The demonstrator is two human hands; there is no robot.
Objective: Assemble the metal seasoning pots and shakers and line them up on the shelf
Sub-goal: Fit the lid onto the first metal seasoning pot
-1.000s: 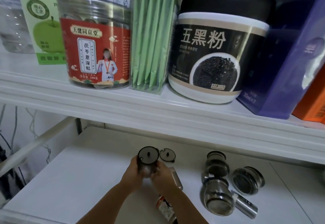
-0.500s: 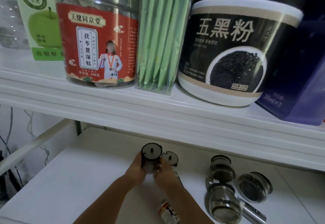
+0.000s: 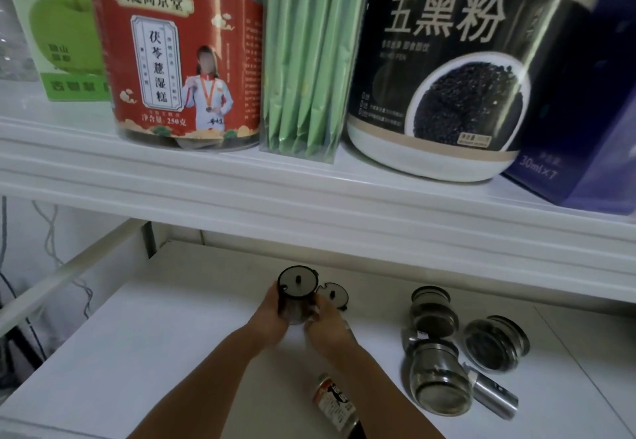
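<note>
A dark seasoning pot with a round black lid point(image 3: 296, 289) stands upright on the lower white shelf point(image 3: 172, 352). My left hand point(image 3: 270, 311) wraps its left side and my right hand point(image 3: 327, 321) grips its right side. A second black lid point(image 3: 334, 295) lies flat just behind and to the right of it. Three glass-and-metal pots lie to the right: one at the back point(image 3: 432, 311), one nearer point(image 3: 437, 376), one at the far right point(image 3: 494, 342). A metal shaker tube point(image 3: 492, 392) lies beside the nearer pot.
A small labelled bottle point(image 3: 335, 404) lies on its side under my right forearm. The upper shelf's edge point(image 3: 309, 204) overhangs the work area, carrying a red-labelled jar point(image 3: 179, 56), green sachets point(image 3: 306, 60), a black-labelled tub point(image 3: 457, 70) and a purple box point(image 3: 585, 149).
The view has shifted closer and slightly right. Both hands stay clasped on the dark pot in nearly the same spot on the lower shelf.
</note>
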